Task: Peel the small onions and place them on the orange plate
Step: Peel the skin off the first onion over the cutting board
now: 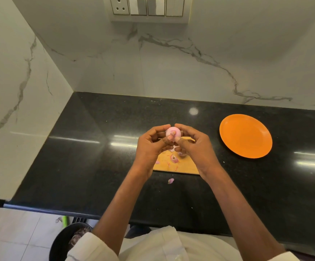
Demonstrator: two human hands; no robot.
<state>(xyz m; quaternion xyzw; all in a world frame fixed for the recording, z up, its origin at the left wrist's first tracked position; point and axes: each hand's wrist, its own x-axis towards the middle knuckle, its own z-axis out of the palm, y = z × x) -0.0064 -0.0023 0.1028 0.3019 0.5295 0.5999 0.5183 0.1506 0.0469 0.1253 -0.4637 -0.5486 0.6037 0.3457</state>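
In the head view, one small onion (pixel 172 133) is held up above the black worktop (pixel 81 147), between two hands. It is pinched by the curled fingers and thumb of the left hand (pixel 152 146) from the left side, and by the curled fingers and thumb of the right hand (pixel 192 146) from the right side. The onion looks pale pink, and most of it is hidden by the fingertips.

Under the hands, one wooden cutting board (pixel 175 166) is seen on the worktop. Several pink peel pieces (pixel 174 158) are scattered on the board; an exact number cannot be told, because a part of the board is covered by the hands. One more peel scrap (pixel 171 180) lies on the worktop just in front of the board.

One orange plate (pixel 245 136) is placed on the worktop to the right of the board, well apart from the hands. No onion is seen on it.

At the lower left, below the worktop edge, one dark round bin (pixel 62 240) with brownish scraps inside is partly visible on the floor.
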